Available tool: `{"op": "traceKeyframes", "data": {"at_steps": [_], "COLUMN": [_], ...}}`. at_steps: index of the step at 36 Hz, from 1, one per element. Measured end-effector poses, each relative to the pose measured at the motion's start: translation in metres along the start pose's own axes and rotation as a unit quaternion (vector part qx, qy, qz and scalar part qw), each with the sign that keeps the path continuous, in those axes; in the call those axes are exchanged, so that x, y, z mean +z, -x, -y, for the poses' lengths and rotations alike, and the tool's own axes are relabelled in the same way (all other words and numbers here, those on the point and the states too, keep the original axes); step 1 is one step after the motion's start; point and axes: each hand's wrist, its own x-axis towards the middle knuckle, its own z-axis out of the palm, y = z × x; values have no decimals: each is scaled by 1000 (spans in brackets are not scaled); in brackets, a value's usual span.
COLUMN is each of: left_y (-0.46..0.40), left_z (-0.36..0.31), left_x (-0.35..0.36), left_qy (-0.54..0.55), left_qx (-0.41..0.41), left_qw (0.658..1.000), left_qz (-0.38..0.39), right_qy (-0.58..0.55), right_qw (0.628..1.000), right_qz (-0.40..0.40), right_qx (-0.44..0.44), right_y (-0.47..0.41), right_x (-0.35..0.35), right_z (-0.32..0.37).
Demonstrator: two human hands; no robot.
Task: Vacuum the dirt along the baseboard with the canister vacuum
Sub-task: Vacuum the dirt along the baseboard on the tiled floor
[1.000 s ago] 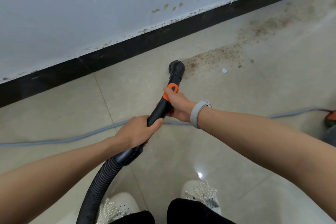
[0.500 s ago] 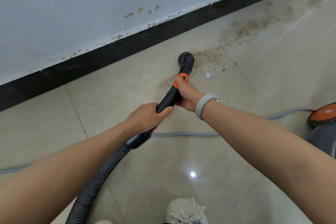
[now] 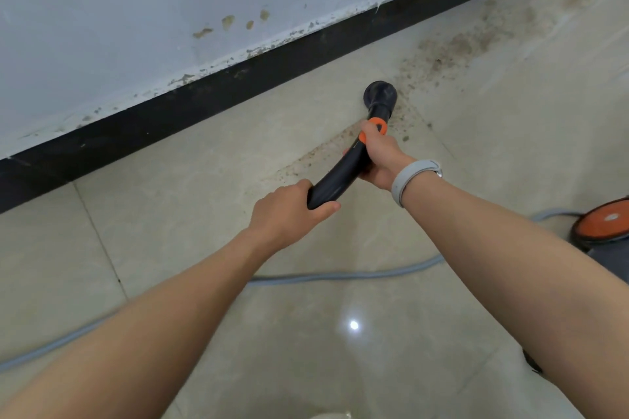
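Over the last second I've slid the round nozzle (image 3: 380, 94) rightward along the floor (image 3: 170, 248), now at the dirt (image 3: 452, 48) near the baseboard (image 3: 204, 102); left hand (image 3: 289, 211) grips the wand (image 3: 340, 177), right hand (image 3: 379, 156) wraps it near the orange collar — most dirt's still ahead.

No readable text, label, brand, number or sign appears anywhere. The curved black plastic vacuum wand with an orange collar (image 3: 343, 173) carries no lettering. The round orange-and-black canister cap (image 3: 604, 224), right of the grip, shows only a pale unreadable mark.
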Motion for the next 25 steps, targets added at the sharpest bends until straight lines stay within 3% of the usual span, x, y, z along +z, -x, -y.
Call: {"op": "traceKeyframes", "data": {"at_steps": [9, 25], "left_y": [-12, -22], "left_z": [-22, -7], "left_x": [8, -18], "left_qy": [-7, 48], "left_qx": [29, 7], "left_qw": [999, 995], "left_qz": [-20, -89], "right_qy": [-5, -20], "right_qw": [999, 999], "right_qz": [-49, -22], "right_qx": [-15, -35], "right_y": [-15, -29], "right_x": [-28, 5], "right_z": [18, 43]}}
